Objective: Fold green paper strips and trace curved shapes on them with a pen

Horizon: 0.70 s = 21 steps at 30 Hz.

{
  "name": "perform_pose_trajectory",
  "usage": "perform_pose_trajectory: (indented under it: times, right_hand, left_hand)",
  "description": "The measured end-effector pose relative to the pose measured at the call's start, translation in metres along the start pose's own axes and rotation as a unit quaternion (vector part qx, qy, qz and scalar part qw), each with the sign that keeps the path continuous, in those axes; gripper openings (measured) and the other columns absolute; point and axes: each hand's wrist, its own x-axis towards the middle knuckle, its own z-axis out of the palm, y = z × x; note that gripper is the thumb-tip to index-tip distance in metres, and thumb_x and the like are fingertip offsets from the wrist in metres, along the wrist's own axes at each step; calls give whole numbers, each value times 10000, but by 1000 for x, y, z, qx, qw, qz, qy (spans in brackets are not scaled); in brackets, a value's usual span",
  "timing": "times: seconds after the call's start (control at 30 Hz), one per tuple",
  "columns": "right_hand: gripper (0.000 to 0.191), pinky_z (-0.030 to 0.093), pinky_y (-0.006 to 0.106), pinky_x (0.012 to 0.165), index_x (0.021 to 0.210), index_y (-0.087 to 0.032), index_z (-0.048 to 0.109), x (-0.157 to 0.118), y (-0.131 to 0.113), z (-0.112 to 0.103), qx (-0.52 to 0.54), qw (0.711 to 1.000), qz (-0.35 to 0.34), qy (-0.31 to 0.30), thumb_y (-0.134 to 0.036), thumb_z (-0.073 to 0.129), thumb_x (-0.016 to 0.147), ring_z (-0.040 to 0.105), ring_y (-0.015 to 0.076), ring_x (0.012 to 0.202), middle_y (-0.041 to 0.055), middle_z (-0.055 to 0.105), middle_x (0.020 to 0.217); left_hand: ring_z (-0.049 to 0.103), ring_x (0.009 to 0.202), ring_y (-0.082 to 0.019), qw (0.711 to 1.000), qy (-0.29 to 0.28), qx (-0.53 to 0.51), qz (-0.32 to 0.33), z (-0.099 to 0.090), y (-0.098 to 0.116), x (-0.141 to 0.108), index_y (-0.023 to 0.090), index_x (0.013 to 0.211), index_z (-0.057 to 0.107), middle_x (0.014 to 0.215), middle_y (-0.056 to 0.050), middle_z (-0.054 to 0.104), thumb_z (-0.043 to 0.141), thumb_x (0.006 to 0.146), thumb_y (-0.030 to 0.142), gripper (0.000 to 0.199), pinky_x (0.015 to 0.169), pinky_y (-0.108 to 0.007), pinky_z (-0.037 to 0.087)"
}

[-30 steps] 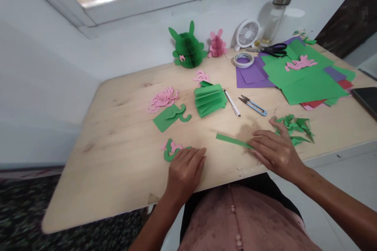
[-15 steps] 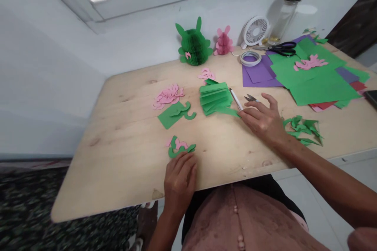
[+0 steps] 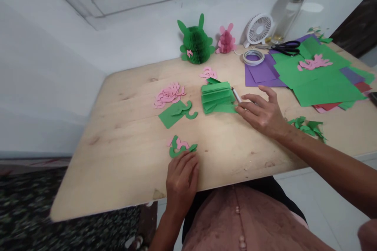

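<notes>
My left hand [image 3: 182, 172] rests palm-down on the table, fingers stretched forward to touch some curved green paper cut-outs [image 3: 176, 152]. A pink paper cut-out [image 3: 182, 144] lies among these. My right hand [image 3: 262, 113] reaches over the table with its fingers spread. Its fingertips touch the right end of the lowest green paper strip in a fanned stack [image 3: 216, 98]. Beside those fingertips lies a white pen [image 3: 236, 95], its near end by the hand. The small scissors are mostly hidden behind the right hand.
Left of the stack lie pink cut-outs [image 3: 170, 95] and a green card [image 3: 171, 114]. Green scraps [image 3: 308, 127] are by the right forearm. Behind stand green [image 3: 198, 45] and pink [image 3: 226, 42] paper figures, tape rolls [image 3: 253, 58], a fan [image 3: 259, 29], black-handled scissors [image 3: 284, 48] and a bottle [image 3: 290, 17].
My right hand has shifted slightly left and up, and the loose green strip now lies closer against the stack. The small scissors have become covered. My left hand stays in place.
</notes>
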Motion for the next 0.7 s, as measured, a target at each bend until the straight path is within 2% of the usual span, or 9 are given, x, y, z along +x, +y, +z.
perform_pose_trajectory:
  times: [0.17,0.37,0.57,0.7]
  right_hand:
    - [194,279,479,1123,972,-302,589,1,7,7,-63,997,-25,-34,-149,471,962,592,165,1123,-45,704,990]
    - [165,268,468,1122,937,-264,605,-2,10,18,-101,993,-44,-44,-179,468,971,563,168,1141,-37,693,992]
    - [201,270,465,1106,905,-266,617,4,4,32,-79,995,-11,-55,-178,449,969,535,192,1171,-15,680,996]
    - [183,269,502,1093,959,-242,629,5,-4,31,-83,993,13,-87,-199,452,958,517,243,1197,44,674,1096]
  left_hand:
    - [613,1088,-252,1000,0,-3,-4,1,-1,-1,172,1041,646,1048,-87,702,522,927,142,172,939,-488,510]
    - [606,1114,-244,1000,3,6,-28,1,-3,-9,190,1035,653,1049,-80,708,525,926,168,170,973,-454,478]
    - [578,1143,-272,995,25,76,-61,-7,-13,-10,174,1081,629,1116,-113,683,533,922,190,187,992,-475,439]
    - [567,1163,-281,991,36,103,-77,-10,-23,-8,173,1125,615,1149,-123,668,531,921,223,227,1007,-482,422]
